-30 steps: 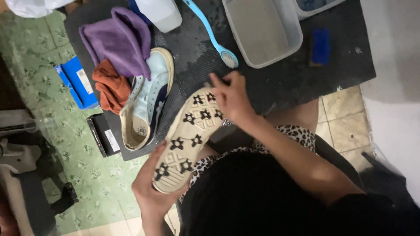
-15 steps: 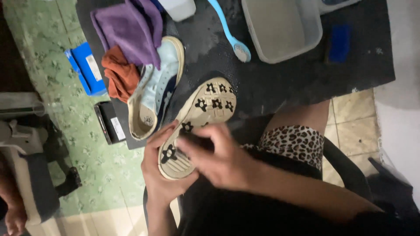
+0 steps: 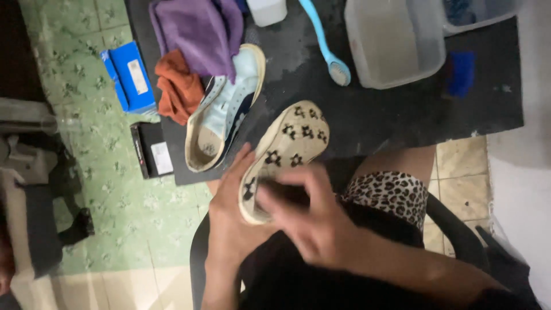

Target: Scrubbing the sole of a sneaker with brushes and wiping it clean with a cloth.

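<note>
On the green patterned floor, left of the black table [image 3: 402,123], a blue box [image 3: 131,77] and a small black box [image 3: 150,150] are seen. At the table's left end an orange cloth [image 3: 179,92] and a purple cloth [image 3: 201,28] are laid, with a second sneaker [image 3: 221,112] set on its side just beside them. The sneaker in hand [image 3: 287,146] is turned sole up, its toe over the table's near edge and its heel over the lap. Its heel is gripped from below by the left hand [image 3: 229,221], fingers closed around it. The heel area of the sole is covered by the right hand [image 3: 315,221]; its fingers are curled, but blur hides whether anything is pinched in them. The star-patterned sole looks grimy toward the heel, so cleaning is judged to be under way, not finished. Farther right on the table a light blue brush [image 3: 327,43], a clear plastic tub [image 3: 393,43] and a small blue block [image 3: 461,73] are placed.
</note>
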